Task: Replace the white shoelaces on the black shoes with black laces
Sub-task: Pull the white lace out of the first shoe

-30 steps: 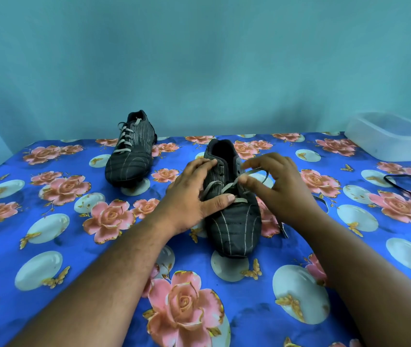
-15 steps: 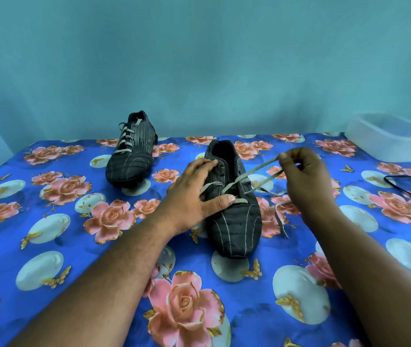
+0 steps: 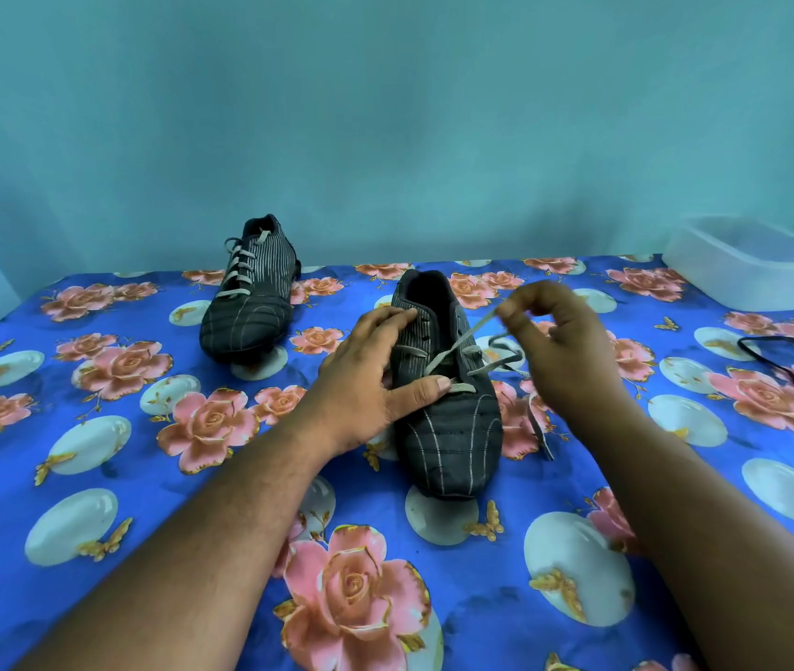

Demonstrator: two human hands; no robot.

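A black shoe (image 3: pixel 443 394) is sitting on the flowered desk (image 3: pixel 95 452), toe toward the viewer. The left hand (image 3: pixel 366 375) is lying flat on its left side, fingers (image 3: pixel 392 322) straight, thumb touching the white lace (image 3: pixel 453 348). The right hand (image 3: pixel 555 346), just right of the shoe, is pinching that lace's raised end.

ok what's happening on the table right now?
A person is unlacing the near shoe. The left hand holds it down on the floral tablecloth, thumb by the lower lace crossings, while the right hand pinches the white lace and draws it up; the top eyelets are already empty. The far shoe is fully laced in white. A black lace and a plastic tub sit to the right.
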